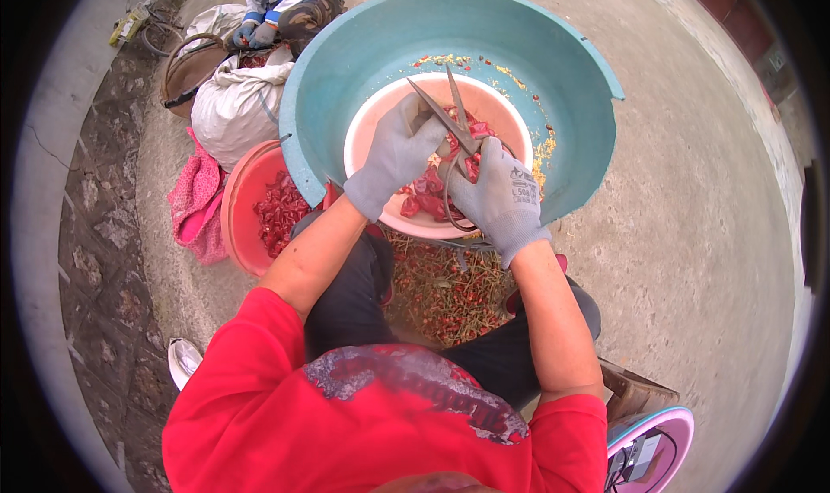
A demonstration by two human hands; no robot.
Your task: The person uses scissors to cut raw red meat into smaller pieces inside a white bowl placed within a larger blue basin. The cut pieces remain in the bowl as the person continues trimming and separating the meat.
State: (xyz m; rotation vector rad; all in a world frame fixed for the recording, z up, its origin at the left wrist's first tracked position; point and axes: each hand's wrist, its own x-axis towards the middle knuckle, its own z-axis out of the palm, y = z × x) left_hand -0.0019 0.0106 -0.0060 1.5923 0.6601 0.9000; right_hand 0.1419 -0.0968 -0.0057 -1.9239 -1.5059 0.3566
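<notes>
My right hand (496, 191), in a grey work glove, grips large metal scissors (465, 135) by the handles; their blades stand parted and point away from me. My left hand (402, 149), gloved alike, is beside the blades with thumb and fingers bent together; whether it pinches something small is hidden. Below both hands is a white-rimmed pink basin (363, 127) with dried red chili pieces (425, 198) in it. That basin rests inside a large teal plastic tub (557, 39) with a broken edge, where yellow seeds (545, 156) and red bits lie scattered.
At the left, a red basin (238, 214) holds cut chilies (279, 211), near a pink cloth (198, 201) and a white woven sack (237, 110). Stems (447, 292) cover the ground between my legs. A gloved co-worker (285, 7) sits beyond. A wooden stool (635, 389) and pink tub (681, 434) stand lower right.
</notes>
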